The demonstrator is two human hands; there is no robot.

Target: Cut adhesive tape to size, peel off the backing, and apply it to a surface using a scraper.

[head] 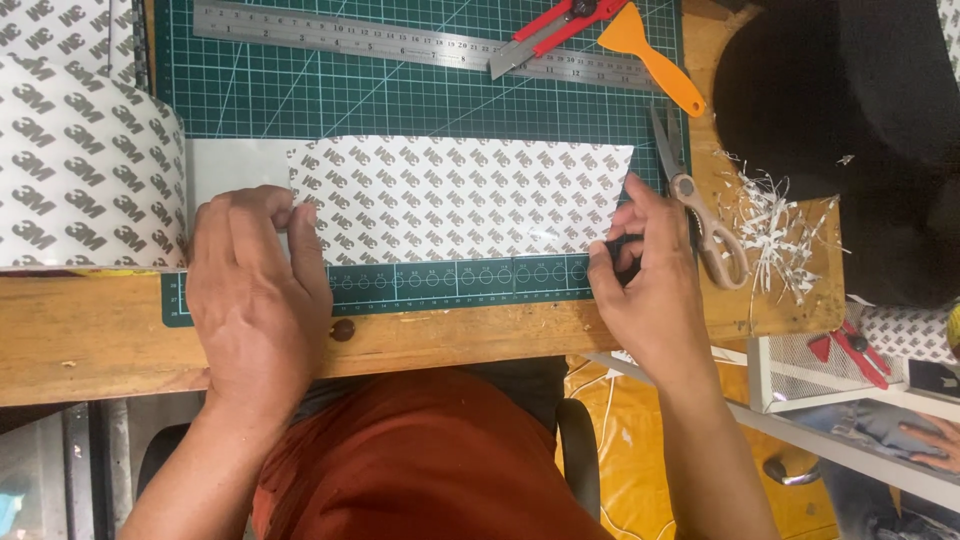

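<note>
The left hand (255, 290) is pressing flat and open on the sheet (460, 200) lying on the mat (300, 90) near the surface's front edge, while the right hand (645, 285) is pinching the sheet's right corner.

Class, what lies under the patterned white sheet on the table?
Under the patterned white sheet lies a green gridded cutting mat on the wooden table. The mat's covered grid is hidden.

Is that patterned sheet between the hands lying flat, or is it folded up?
Spread flat. The patterned sheet lies open on the green cutting mat, left hand and right hand at its ends.
</note>
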